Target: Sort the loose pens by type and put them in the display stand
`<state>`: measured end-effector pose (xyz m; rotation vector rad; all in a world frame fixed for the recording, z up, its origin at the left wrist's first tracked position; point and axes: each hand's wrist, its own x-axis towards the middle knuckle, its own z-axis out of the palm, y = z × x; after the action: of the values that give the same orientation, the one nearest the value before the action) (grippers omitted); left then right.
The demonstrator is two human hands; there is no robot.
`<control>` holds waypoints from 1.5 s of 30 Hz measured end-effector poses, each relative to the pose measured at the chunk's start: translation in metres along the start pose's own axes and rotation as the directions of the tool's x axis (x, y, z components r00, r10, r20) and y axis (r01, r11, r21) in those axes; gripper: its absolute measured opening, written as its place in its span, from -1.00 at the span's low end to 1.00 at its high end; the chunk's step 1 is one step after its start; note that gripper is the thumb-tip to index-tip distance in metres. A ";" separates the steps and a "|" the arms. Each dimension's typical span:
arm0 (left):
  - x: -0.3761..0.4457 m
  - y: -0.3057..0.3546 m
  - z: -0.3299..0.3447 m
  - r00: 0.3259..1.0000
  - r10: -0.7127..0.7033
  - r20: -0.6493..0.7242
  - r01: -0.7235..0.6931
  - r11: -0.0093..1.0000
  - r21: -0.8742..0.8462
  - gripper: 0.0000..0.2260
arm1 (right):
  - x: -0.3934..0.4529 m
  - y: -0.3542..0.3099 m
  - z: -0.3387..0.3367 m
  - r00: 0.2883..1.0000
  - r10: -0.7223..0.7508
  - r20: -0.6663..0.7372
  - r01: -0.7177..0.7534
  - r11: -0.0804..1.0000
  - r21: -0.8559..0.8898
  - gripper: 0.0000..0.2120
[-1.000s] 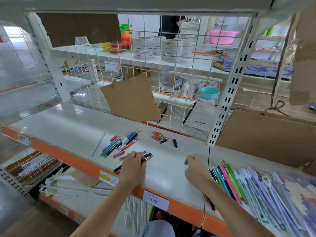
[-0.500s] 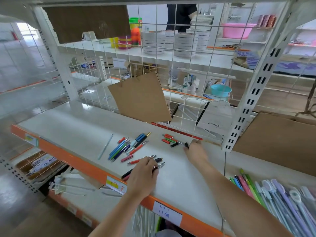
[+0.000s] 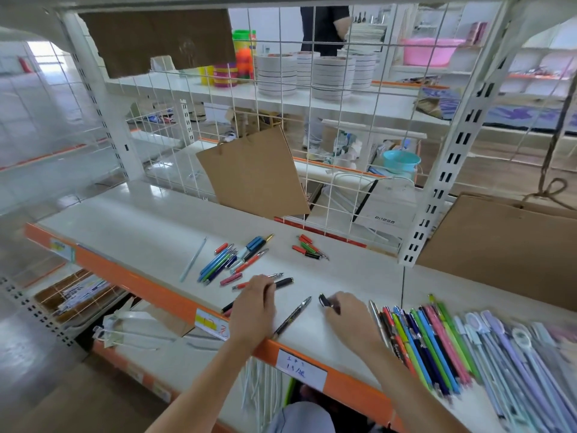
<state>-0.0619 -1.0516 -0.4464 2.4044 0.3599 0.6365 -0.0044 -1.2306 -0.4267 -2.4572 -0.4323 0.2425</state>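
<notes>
on the white shelf (image 3: 131, 232), going left to right: a thin pale stick (image 3: 193, 259) lies alone; next a loose bunch of pens (image 3: 231, 259) in blue, green and red, slim smooth barrels lying roughly parallel; behind them a small cluster of short red and green pens (image 3: 307, 246). the left hand (image 3: 253, 310) rests on a few dark and red pens (image 3: 274, 281) near the front edge, fingers curled over them. a black pen (image 3: 293, 317) lies slantwise between the hands. the right hand (image 3: 349, 320) pinches a short black pen (image 3: 326, 302) in its fingers. to the right sits a tidy row of sorted pens (image 3: 431, 342), glossy and many-coloured. sorting looks partly done: one row is ordered, several heaps remain, and no display stand can be made out here.
</notes>
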 end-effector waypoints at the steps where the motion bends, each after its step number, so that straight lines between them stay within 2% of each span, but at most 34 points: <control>1: 0.001 -0.001 -0.001 0.998 -0.037 -0.044 0.036 0.999 -0.038 -0.90 | -0.006 0.002 0.003 1.000 -0.019 -0.022 0.019 1.000 0.009 -0.84; 4: 0.004 -0.006 -0.008 0.993 -0.091 -0.069 0.086 0.994 -0.070 -0.92 | -0.016 0.009 0.006 0.995 -0.069 -0.071 0.073 0.996 0.057 -0.87; 7: 0.003 -0.023 -0.019 0.998 -0.064 -0.029 0.067 0.992 0.105 -0.93 | -0.017 0.011 0.007 0.992 -0.082 -0.096 0.090 0.993 0.081 -0.87; 10: 0.002 -0.037 -0.034 0.989 -0.118 0.092 0.087 0.954 0.288 -0.82 | -0.014 0.012 0.010 0.991 -0.089 -0.096 0.095 0.993 0.064 -0.87; 13: 0.006 -0.037 -0.044 0.972 -0.164 0.167 0.107 0.946 0.305 -0.78 | -0.014 0.013 0.010 0.991 -0.094 -0.100 0.103 0.991 0.084 -0.87; 17: 0.015 -0.027 -0.044 0.980 -0.148 0.135 0.097 0.941 0.324 -0.86 | -0.016 0.011 0.005 0.992 -0.072 -0.101 0.085 0.988 0.132 -0.89; 21: 0.019 -0.022 -0.037 0.957 -0.194 0.217 0.108 0.929 0.354 -0.73 | -0.019 0.011 0.003 0.994 -0.056 -0.092 0.071 0.984 0.165 -0.91; 27: 0.027 -0.014 -0.037 0.940 -0.257 0.225 0.151 0.904 0.400 -0.75 | -0.019 0.005 -0.008 0.999 0.034 0.011 -0.035 0.954 0.299 -0.92; 30: 0.022 -0.001 -0.035 0.953 -0.202 0.225 0.118 0.933 0.339 -0.79 | -0.020 0.003 -0.021 0.990 0.097 0.102 -0.129 0.914 0.384 -0.91; 32: 0.014 0.013 -0.034 0.950 -0.153 0.271 0.092 0.970 0.224 -0.86 | -0.024 0.003 -0.030 0.987 0.105 0.126 -0.153 0.859 0.489 -0.93; 35: -0.002 0.033 -0.031 0.894 -0.074 0.441 0.097 0.995 -0.029 -0.93 | -0.030 0.004 -0.042 0.990 0.123 0.073 -0.141 0.758 0.636 -0.90; 37: -0.012 0.043 -0.028 0.869 -0.004 0.494 0.070 0.991 -0.115 -0.92 | -0.034 0.005 -0.049 0.989 0.146 0.037 -0.125 0.659 0.741 -0.86; 40: -0.022 0.054 -0.028 0.875 0.054 0.480 0.043 0.981 -0.188 -0.92 | -0.041 0.004 -0.058 0.990 0.139 0.034 -0.098 0.485 0.869 -0.88; 45: -0.025 0.065 -0.032 0.887 0.077 0.454 0.041 0.969 -0.244 -0.90 | -0.047 0.002 -0.061 0.995 0.103 0.012 -0.052 0.400 0.915 -0.89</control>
<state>-0.0935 -1.0963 -0.3925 2.2255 0.0488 0.0898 -0.0308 -1.2825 -0.3769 -1.3413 -0.0791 0.3452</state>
